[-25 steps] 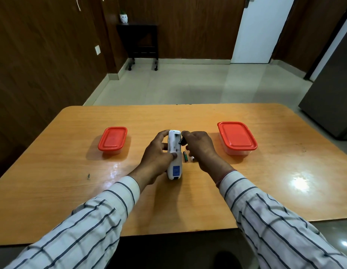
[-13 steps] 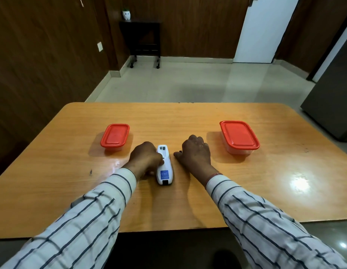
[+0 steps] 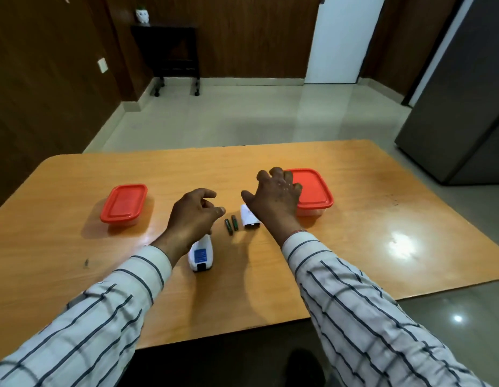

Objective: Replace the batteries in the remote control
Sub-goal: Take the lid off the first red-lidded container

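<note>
On the wooden surface [image 3: 354, 247] everything is placed around the white remote control [image 3: 201, 254], which lies near the front middle. A red-lidded container [image 3: 315, 191] sits right of and beyond it, a smaller red-lidded box [image 3: 124, 202] left of and beyond it. Over its far end the left hand [image 3: 191, 216] hovers, fingers loosely curled and apart, holding nothing. Further right the right hand [image 3: 274, 198] is spread and empty above a white cover [image 3: 249, 220]. Just right of the remote lie two dark batteries [image 3: 231, 224].

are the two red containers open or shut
Both shut. The left container and the right container each have a red lid seated flat on top. The right hand reaches toward the right one.
</note>
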